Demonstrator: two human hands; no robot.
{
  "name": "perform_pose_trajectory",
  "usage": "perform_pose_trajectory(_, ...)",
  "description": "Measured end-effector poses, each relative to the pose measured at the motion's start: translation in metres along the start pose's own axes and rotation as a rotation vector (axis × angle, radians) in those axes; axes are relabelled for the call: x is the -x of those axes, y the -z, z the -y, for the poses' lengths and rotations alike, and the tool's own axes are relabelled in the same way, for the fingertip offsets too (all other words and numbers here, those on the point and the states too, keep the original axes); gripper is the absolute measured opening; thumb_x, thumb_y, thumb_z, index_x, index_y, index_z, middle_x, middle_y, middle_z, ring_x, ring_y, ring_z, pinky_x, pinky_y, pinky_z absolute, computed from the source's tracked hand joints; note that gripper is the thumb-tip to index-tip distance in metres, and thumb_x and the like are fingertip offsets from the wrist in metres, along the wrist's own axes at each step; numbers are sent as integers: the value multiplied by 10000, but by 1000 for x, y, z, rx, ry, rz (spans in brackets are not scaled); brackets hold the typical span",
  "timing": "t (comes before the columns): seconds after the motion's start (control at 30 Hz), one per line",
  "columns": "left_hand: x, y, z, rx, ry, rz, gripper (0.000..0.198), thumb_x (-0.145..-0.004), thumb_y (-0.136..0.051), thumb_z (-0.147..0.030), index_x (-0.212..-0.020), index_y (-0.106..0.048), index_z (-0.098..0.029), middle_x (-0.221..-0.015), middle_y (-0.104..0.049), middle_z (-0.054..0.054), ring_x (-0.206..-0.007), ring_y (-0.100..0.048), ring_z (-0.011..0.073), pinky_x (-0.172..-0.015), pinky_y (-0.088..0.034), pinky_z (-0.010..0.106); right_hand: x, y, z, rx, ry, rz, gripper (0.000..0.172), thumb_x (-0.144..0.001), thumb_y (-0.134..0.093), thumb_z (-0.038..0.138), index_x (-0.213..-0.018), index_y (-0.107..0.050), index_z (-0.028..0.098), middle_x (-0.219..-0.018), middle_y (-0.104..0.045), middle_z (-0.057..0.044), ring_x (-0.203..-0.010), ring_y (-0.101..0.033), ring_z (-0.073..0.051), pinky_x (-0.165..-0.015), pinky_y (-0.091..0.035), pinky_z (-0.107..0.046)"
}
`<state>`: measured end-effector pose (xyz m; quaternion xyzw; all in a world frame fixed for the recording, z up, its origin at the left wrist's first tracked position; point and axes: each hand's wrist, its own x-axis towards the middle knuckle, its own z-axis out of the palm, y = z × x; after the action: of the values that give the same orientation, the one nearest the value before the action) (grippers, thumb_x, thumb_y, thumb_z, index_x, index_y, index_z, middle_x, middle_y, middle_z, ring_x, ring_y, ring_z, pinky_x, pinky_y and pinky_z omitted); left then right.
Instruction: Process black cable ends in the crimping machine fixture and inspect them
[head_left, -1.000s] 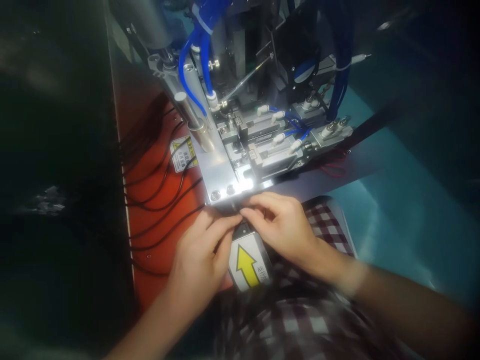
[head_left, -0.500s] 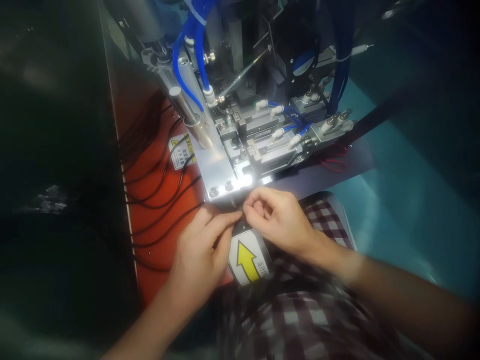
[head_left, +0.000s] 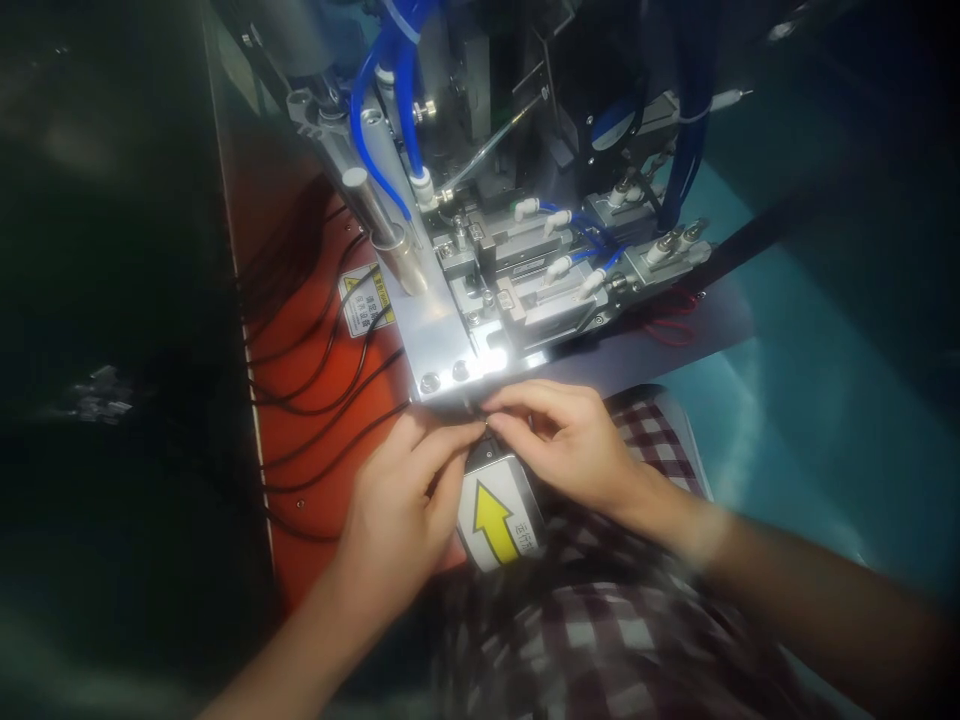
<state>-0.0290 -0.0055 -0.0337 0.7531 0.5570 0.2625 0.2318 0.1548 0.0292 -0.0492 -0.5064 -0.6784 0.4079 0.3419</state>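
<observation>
Both hands meet at the front end of a metal machine plate [head_left: 439,330]. My left hand [head_left: 409,490] has its thumb and index fingertip pressed together; whatever lies between them is too small to make out. Close on its right, my right hand [head_left: 574,435] has its thumb and index fingertips near each other, around something tiny that I cannot make out. Just below the fingertips is a dark metal part with a screw [head_left: 489,454]. Under it a white label with a yellow arrow [head_left: 495,520] faces up.
Behind the plate stand pneumatic cylinders [head_left: 551,300] with blue hoses [head_left: 360,110]. Black cables [head_left: 330,420] cross the red base [head_left: 300,560] at the left. A small heap of clear pieces [head_left: 101,393] lies farther left. Checkered cloth [head_left: 622,620] covers my lap.
My right hand's fingers have straightened somewhat from a tighter curl, and its index fingertip has shifted slightly left. The left hand is almost still.
</observation>
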Motion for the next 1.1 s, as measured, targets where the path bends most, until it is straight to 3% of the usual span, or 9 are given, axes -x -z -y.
perform_pose_trajectory(0.2, -1, 0, -1, -9, -1, 4, 251, -882, -527, -128, -1060, -683, -214, -804, -549, 8, -728, -546, 113, -625, -454, 224, -2, 4, 0, 47, -82, 30, 118, -854, -576, 228, -815, -675, 175, -682, -651, -6, -591, -557, -125, -584, -415, -256)
perform_pose_trajectory(0.5, 0, -1, 0, -2, 8, -5, 252, -881, -529, -122, -1048, -687, -226, -876, -588, 20, -799, -571, 126, -670, -468, 231, -3, 1, -1, -88, -291, 93, 163, -865, -546, 284, -815, -646, 166, -749, -680, -26, -651, -587, -140, -595, -423, -255)
perform_pose_trajectory(0.7, -1, 1, 1, -50, -67, 1, 257, -878, -535, -103, -1082, -663, -192, -893, -580, 24, -796, -570, 114, -668, -462, 212, -13, 7, 13, 58, -361, 172, 220, -859, -506, 259, -682, -593, 163, -632, -631, -4, -577, -530, -124, -524, -366, -244)
perform_pose_trajectory(0.87, -3, 3, 0, -119, -119, 6, 257, -887, -504, -111, -1080, -655, -188, -841, -561, 20, -729, -569, 114, -611, -467, 210, -15, 9, 2, -261, -494, 262, 187, -851, -524, 266, -738, -609, 142, -588, -585, 16, -472, -457, -88, -458, -351, -222)
perform_pose_trajectory(1.0, -4, 3, -1, -119, -134, 5, 259, -891, -494, -108, -1081, -646, -198, -857, -571, 22, -752, -585, 120, -642, -488, 214, -10, 8, -6, -471, -531, 135, 195, -877, -520, 276, -773, -608, 135, -639, -602, 16, -443, -445, -61, -465, -387, -207)
perform_pose_trajectory(1.1, -4, 2, 0, -114, -142, 6, 253, -887, -500, -89, -1071, -644, -186, -904, -587, 33, -809, -590, 123, -682, -491, 210, -4, 3, -5, -484, -494, 134, 201, -852, -577, 318, -737, -591, 154, -635, -585, 26, -476, -471, -71, -475, -389, -203)
